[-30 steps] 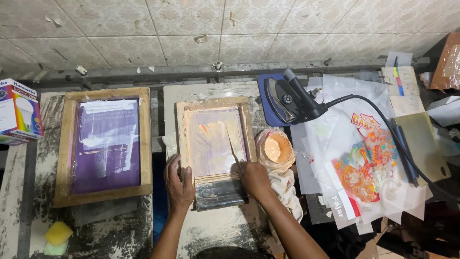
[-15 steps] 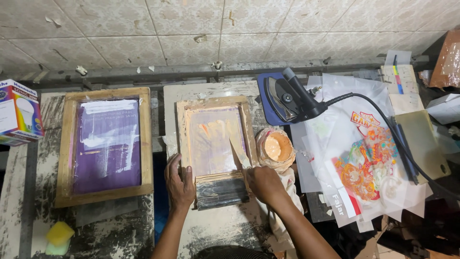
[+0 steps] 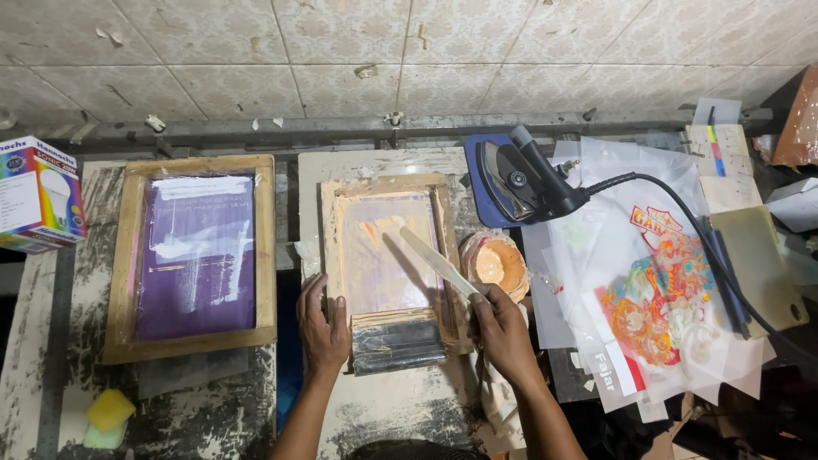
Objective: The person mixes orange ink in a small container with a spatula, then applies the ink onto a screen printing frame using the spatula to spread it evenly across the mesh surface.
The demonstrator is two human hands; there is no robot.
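Left hand [image 3: 322,328] lies flat, fingers together, pressing the lower left rail of the small wooden screen frame [image 3: 388,264] near the table's [image 3: 400,409] front edge, apparently to stop it sliding; right hand [image 3: 503,332] is closed around the handle of a thin pale spatula [image 3: 430,255], blade angled up-left onto the mesh, where an orange-and-white smear sits. Just right of the frame, a plastic-lined tub of orange ink [image 3: 496,262] is within easy reach. At the table's left, a larger wooden frame with purple mesh [image 3: 194,255]; a black clothes iron [image 3: 520,183] rests toward the back edge.
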